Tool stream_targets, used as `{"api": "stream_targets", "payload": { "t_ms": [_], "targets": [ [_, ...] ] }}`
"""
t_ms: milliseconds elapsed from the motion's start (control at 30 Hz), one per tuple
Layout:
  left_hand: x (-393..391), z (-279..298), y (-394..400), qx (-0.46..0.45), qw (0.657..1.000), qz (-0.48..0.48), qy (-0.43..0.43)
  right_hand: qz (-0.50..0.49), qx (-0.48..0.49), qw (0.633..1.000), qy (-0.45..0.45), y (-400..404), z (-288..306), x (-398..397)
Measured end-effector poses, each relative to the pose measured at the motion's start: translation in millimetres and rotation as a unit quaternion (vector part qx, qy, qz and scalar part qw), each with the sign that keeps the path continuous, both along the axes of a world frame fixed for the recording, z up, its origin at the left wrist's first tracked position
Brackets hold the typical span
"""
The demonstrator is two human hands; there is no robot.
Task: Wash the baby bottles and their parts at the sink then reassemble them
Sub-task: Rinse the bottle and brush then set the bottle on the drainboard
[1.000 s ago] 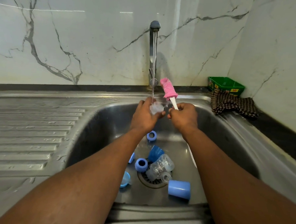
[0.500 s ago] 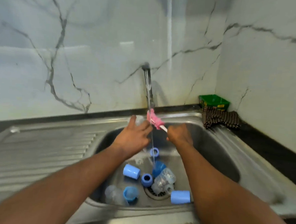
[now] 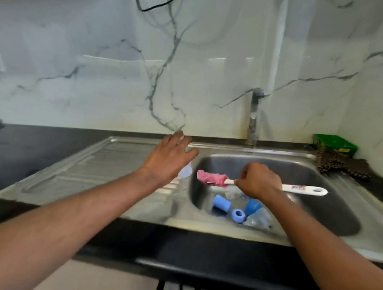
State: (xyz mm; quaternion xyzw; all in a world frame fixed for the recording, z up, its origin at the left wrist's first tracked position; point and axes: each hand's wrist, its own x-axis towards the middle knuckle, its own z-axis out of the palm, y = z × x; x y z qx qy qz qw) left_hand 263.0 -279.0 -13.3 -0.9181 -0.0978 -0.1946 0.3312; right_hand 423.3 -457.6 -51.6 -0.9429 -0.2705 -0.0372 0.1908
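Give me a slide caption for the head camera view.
Left hand sets a clear part on the drainboard; right hand grips the pink bottle brush.

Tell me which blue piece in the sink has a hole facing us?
The small blue ring, between the blue cap lying sideways and the clear bottle.

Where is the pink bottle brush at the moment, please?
In the head view, the right hand holds the pink bottle brush level over the sink basin.

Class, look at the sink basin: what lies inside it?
Inside the sink basin: a blue cap, a blue ring, a clear bottle. The right hand and forearm cover whatever lies beneath them.
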Motion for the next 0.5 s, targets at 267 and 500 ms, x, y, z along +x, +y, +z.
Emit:
{"api": "stream_targets", "payload": {
  "t_ms": [267,500],
  "targets": [
    [-120,15,81,0.015,0.989,0.141,0.04,0.101,0.151,0.982,-0.052,91,15,-86],
    [-187,0,144,0.096,0.972,0.208,0.049,0.199,0.155,0.968,0.001,174,-6,-145]
  ]
}}
